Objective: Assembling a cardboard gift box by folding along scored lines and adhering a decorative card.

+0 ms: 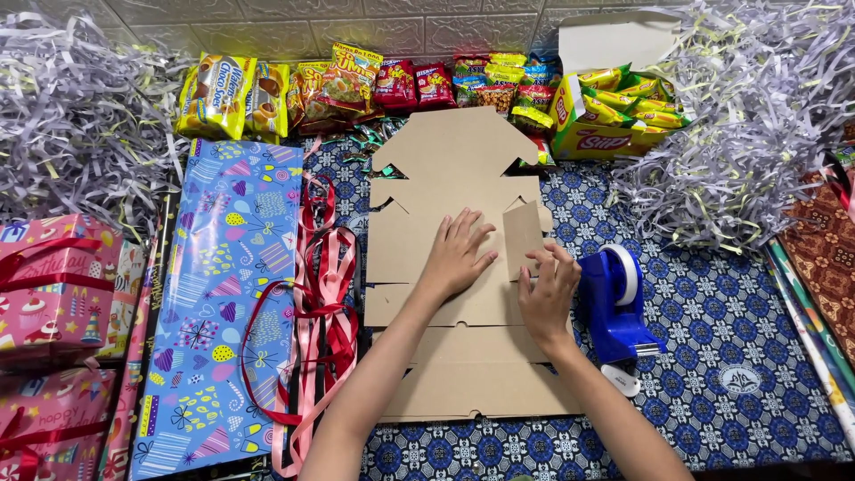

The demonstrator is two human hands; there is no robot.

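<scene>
The flat, unfolded brown cardboard box blank (463, 267) lies on the blue patterned tablecloth (712, 321), left hand (459, 256) pressed flat with fingers spread, right hand (548, 294) fingertips lifting its side flap, a blue tape dispenser (614, 303) just beside.

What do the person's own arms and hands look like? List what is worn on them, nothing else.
Both arms are bare as far as the picture shows: no sleeves, cuffs or gloves. The left hand and the right hand carry no rings, and neither wrist shows a watch, bracelet or band. The fingers are uncovered, with short, plain nails and no visible polish. No tape, bandage or marking shows on either forearm.
</scene>
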